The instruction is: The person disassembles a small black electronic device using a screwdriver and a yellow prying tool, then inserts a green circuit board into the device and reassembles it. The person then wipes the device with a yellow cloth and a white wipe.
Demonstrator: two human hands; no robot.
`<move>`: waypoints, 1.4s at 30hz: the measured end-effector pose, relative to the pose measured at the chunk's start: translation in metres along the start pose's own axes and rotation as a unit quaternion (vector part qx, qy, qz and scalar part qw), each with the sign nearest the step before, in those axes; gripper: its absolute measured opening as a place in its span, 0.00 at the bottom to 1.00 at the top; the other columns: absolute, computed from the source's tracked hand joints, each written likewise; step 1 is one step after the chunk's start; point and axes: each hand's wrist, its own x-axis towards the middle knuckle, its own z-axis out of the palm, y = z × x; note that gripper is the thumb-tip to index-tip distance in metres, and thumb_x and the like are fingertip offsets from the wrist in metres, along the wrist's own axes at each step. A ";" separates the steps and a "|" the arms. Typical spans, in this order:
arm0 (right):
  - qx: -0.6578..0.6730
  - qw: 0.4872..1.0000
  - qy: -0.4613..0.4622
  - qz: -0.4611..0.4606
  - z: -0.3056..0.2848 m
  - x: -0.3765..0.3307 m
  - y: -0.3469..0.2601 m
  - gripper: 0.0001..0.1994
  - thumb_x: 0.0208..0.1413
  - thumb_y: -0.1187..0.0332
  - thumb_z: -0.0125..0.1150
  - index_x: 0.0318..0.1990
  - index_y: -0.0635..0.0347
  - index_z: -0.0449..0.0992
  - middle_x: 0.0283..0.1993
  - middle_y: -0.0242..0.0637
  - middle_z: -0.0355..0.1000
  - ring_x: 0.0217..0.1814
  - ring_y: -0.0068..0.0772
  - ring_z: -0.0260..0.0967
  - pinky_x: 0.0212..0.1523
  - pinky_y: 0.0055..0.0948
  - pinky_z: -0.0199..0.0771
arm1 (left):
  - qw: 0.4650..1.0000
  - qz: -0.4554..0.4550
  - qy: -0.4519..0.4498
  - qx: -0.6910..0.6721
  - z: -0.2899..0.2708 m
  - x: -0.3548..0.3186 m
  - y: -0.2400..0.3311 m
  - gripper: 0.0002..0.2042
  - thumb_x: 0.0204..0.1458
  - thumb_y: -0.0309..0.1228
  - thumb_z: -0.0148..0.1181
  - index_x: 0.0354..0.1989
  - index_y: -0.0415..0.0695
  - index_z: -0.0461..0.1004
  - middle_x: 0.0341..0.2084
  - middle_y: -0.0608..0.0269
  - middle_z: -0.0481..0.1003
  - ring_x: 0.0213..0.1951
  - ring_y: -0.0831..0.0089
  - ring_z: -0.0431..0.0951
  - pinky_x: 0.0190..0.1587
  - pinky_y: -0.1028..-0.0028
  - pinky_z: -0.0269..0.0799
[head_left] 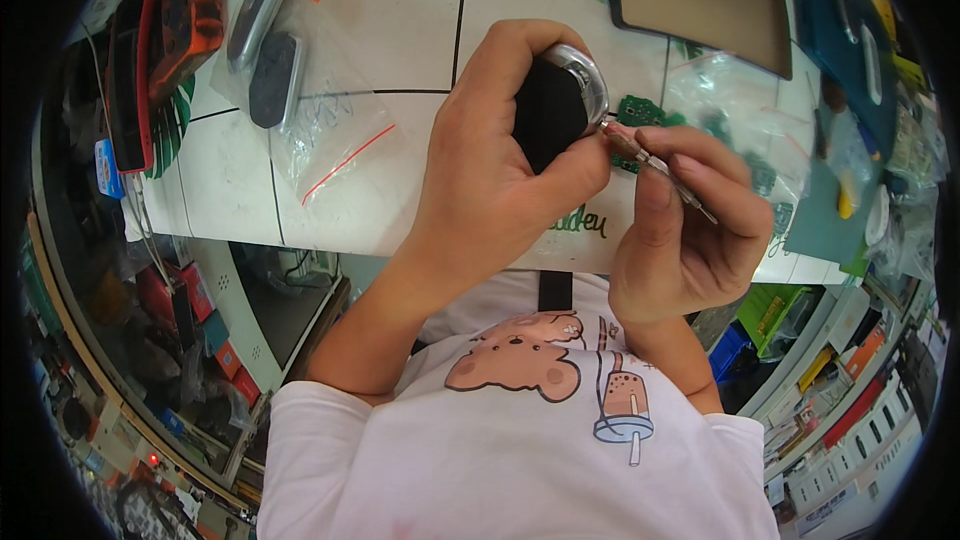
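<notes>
- Left hand (490, 170): clenched round a small black key fob (550, 110) with a silver rim, thumb pressed on its lower right edge, fingers wrapped behind. Fob held in the air above the near edge of the bench (400, 20), in front of the chest.
- Right hand (690, 230): grasping a thin metal screwdriver (655, 165) between thumb and forefinger, other fingers curled under. Tool lies roughly level, tip pointing left.
- Tip of the screwdriver meets the silver rim on the fob's right side, just above the left thumb. Whether it has entered a seam cannot be told.
- Green circuit board (640, 112) on the bench just behind the tool tip, partly hidden by both hands.
- Clear plastic bag (320, 130) with a red seal line lies on the bench to the left, well apart from the hands; two dark fob shells (273, 75) show inside it.
- Orange-and-black device (190, 15) at the far left of the bench, beside a red-edged flat case (128, 90).
- Dark-framed flat panel (700, 0) at the far right of the bench, with more clear bags (740, 100) below it.
- Bench top white with black lines and green leaf print.
</notes>
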 end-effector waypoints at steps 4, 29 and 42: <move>0.007 1.000 -0.006 0.009 -0.001 0.000 0.000 0.16 0.44 0.89 0.57 0.41 0.69 0.65 0.42 0.53 0.68 0.40 0.40 0.72 0.40 0.28 0.74 | 1.000 0.013 -0.018 0.009 -0.001 0.000 -0.002 0.19 0.37 0.26 0.57 0.41 0.40 0.64 0.28 0.64 0.65 0.28 0.78 0.65 0.30 0.80 0.63; 0.041 0.998 0.024 0.034 0.002 -0.003 -0.001 0.14 0.45 0.88 0.57 0.40 0.71 0.64 0.40 0.55 0.68 0.40 0.41 0.72 0.40 0.31 0.77 | 0.997 0.062 -0.045 0.011 -0.004 -0.002 0.001 0.17 0.42 0.29 0.51 0.42 0.38 0.64 0.32 0.64 0.65 0.30 0.80 0.63 0.34 0.81 0.60; 0.054 0.998 0.028 0.035 0.004 -0.003 0.000 0.14 0.44 0.88 0.57 0.39 0.71 0.64 0.40 0.56 0.68 0.39 0.40 0.72 0.40 0.32 0.77 | 0.992 -0.015 -0.059 -0.109 -0.008 -0.001 0.008 0.11 0.43 0.31 0.44 0.34 0.38 0.65 0.30 0.61 0.67 0.31 0.79 0.64 0.37 0.80 0.59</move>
